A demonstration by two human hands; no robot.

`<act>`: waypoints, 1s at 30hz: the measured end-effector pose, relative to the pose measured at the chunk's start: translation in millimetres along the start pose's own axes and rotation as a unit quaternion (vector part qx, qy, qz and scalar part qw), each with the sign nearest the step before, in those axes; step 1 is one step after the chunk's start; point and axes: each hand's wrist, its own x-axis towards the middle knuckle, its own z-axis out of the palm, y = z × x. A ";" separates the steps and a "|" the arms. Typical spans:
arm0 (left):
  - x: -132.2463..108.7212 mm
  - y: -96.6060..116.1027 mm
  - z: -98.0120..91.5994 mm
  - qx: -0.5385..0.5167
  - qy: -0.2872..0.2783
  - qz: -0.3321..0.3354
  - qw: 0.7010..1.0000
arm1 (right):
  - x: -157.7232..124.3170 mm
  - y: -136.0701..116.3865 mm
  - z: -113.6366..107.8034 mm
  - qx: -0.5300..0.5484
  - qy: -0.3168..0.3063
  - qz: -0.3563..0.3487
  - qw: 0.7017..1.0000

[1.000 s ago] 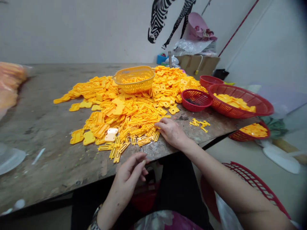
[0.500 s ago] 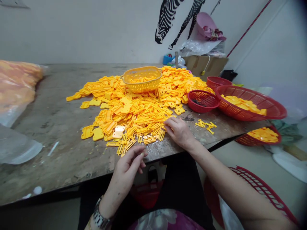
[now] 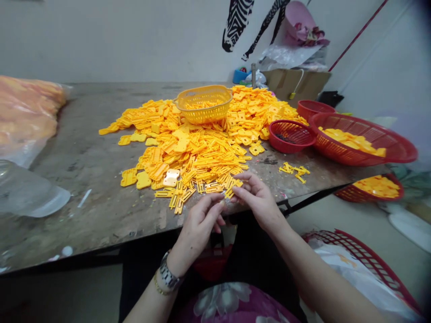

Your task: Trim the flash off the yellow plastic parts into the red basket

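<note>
A big heap of yellow plastic parts (image 3: 202, 143) covers the middle of a worn table (image 3: 84, 179). My right hand (image 3: 257, 199) pinches a small yellow plastic piece (image 3: 232, 190) at the table's near edge. My left hand (image 3: 202, 222) is raised close to it, fingers curled, fingertips nearly touching the same piece; nothing shows in it. A watch and a bracelet are on my left wrist. A yellow basket (image 3: 204, 103) sits on the heap at the back.
A small red basket (image 3: 291, 136) and a large red basket with yellow parts (image 3: 360, 143) stand on the table's right. Loose yellow bits (image 3: 292, 170) lie near them. Other red baskets (image 3: 370, 188) are on the floor. Plastic bags (image 3: 23, 116) lie at left.
My right hand has lifted a yellow piece off the heap's near edge and drawn it toward me. My left hand rose and moved right to meet it.
</note>
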 end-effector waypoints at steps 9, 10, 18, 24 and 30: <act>-2.2 1.4 -2.1 -0.081 -0.025 -0.043 0.995 | -16.9 7.3 -1.2 -0.241 -0.033 -0.218 0.945; -3.0 2.4 -3.3 -0.086 -0.027 -0.050 0.995 | -17.1 6.9 -3.4 -0.280 -0.050 -0.256 0.924; -7.6 10.2 -12.9 0.027 -0.044 -0.034 0.998 | -13.6 3.1 -12.0 -0.407 -0.120 -0.313 0.849; 2.7 17.0 -49.7 0.422 0.171 0.159 0.876 | -8.7 16.8 -19.2 -0.399 -0.054 -0.273 0.874; 24.0 16.6 -90.3 0.669 0.237 0.059 0.702 | -9.2 35.8 -24.3 -0.369 -0.017 -0.241 0.897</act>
